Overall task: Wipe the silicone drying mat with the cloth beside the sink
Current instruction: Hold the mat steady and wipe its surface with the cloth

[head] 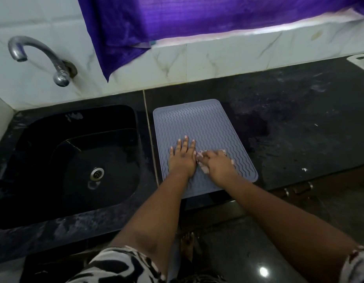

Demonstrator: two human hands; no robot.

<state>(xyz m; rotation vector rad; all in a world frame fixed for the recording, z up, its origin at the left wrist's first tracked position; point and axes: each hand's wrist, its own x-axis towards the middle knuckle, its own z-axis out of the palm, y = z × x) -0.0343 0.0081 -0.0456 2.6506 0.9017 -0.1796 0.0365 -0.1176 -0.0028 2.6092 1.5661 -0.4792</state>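
Note:
A grey silicone drying mat [199, 123] with wavy ridges lies on the dark counter just right of the sink. My left hand [182, 158] rests flat on the mat's near left part, fingers spread, holding nothing. My right hand [218, 166] presses a small pale pink cloth [200, 155] onto the mat's near right part. Only the cloth's edges show around the fingers, at the left and at the top right of the hand.
A black sink [75, 160] with a metal drain [97, 173] sits left of the mat. A chrome tap [40, 58] juts from the tiled wall. A purple curtain [177, 19] hangs above. Dark counter [299, 119] stretches right; a white object [360, 60] lies at the far right.

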